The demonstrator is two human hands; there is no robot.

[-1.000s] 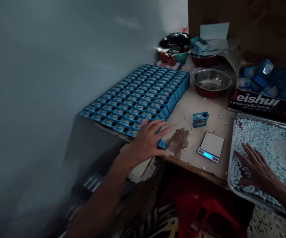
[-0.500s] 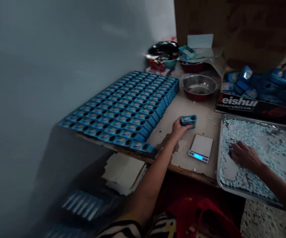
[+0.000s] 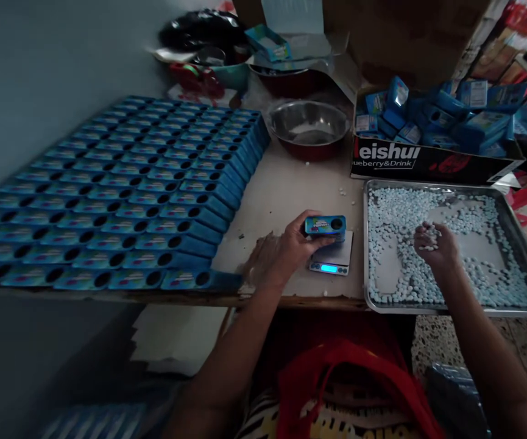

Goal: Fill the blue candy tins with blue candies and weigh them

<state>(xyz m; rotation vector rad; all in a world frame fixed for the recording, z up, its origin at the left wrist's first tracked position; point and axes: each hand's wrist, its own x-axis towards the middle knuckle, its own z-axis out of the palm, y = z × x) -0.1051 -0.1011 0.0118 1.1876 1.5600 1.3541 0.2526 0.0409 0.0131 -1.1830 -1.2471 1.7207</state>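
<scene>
1. Small blue rectangular printed box [image 3: 325, 225]: located near the middle of the work area, above the far part of the scale. The left hand [image 3: 296, 242] grips its left part; a round dark spot, apparently an opening, shows on top. Whether box and scale touch cannot be told. Recommended: hold the box level, fingers clear of the spot.
2. Flat white digital scale [image 3: 343, 256] with lit blue display: just left of the tray. Caution: hand pressure on its plate would likely disturb the reading.
3. Right hand [image 3: 445, 250]: fingers curled around a few rounded pale blue-white tablets [image 3: 429, 234], over the shallow rectangular metal tray [image 3: 386, 272]. Recommended: cup the fingers snugly to limit spillage.
4. Close-set rows of matching blue boxes [image 3: 121, 195]: at left, running from the near edge of the pale, worn-topped table [image 3: 281, 177] toward the far side.
5. Round metal bowl with dark red exterior [image 3: 310, 149]: far, beyond the held box.
6. Black lettered carton [image 3: 432, 161]: far right, beyond the tray, filled with loose blue packs [image 3: 477, 125].
</scene>
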